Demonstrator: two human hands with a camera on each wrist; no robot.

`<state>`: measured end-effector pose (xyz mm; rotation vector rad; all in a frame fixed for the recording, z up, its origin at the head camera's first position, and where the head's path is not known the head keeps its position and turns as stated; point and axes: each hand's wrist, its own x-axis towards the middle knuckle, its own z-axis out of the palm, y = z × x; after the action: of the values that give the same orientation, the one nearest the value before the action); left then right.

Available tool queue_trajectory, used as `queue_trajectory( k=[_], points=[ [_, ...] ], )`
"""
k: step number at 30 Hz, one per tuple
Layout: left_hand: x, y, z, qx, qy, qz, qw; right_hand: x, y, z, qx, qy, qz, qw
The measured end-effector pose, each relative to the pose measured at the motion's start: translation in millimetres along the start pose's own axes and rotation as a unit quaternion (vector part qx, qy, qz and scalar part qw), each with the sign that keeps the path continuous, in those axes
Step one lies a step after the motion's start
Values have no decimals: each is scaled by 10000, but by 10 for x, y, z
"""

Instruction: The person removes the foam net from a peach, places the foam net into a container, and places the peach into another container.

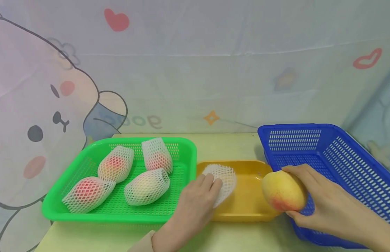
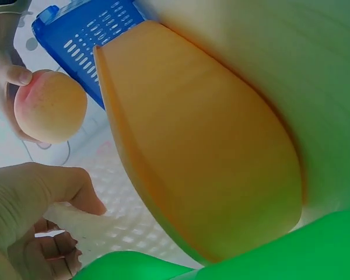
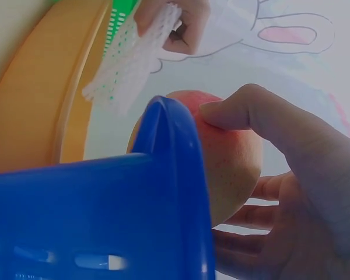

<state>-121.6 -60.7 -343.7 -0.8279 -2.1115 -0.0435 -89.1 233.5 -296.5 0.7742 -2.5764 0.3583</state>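
My right hand [image 1: 320, 199] grips a bare peach [image 1: 284, 190], yellow with a red blush, thumb on one side and fingers on the other. It is held above the near left rim of the blue basket [image 1: 308, 126]. In the right wrist view, that rim partly covers the peach [image 3: 233, 169]. My left hand [image 1: 199, 199] pinches a white foam net sleeve [image 1: 224, 180] over the left part of the yellow tray [image 1: 245, 217]. The sleeve looks limp and without fruit in the right wrist view, hanging from the fingers.
To the left stands a green basket [image 1: 119, 218] with several net-wrapped fruits [image 1: 147, 187] in it. The yellow tray sits between the green and blue baskets on a pale yellow table [image 1: 226, 147]. Behind hangs a printed cloth [image 1: 195, 77].
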Motion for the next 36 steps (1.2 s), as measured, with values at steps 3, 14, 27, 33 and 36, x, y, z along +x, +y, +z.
queue_trajectory(
  k=[3, 14, 27, 33, 36],
  points=[
    [-11, 10, 14, 80, -135, -30, 9999, -5, 8, -11, -1, -39, 83, 10000],
    [-7, 82, 101, 272, -538, -44, 9982, -39, 101, -35, 3, 27, 157, 9999],
    [-23, 137, 258, 632, -339, 29, 9974, -102, 290, -72, -367, -134, 434, 9983],
    [-54, 142, 314, 794, -354, 25, 9962, -135, 373, -76, -463, -238, 543, 9972],
    [-62, 138, 338, 864, -337, -24, 9957, -140, 398, -80, -502, -308, 617, 9964]
  ],
)
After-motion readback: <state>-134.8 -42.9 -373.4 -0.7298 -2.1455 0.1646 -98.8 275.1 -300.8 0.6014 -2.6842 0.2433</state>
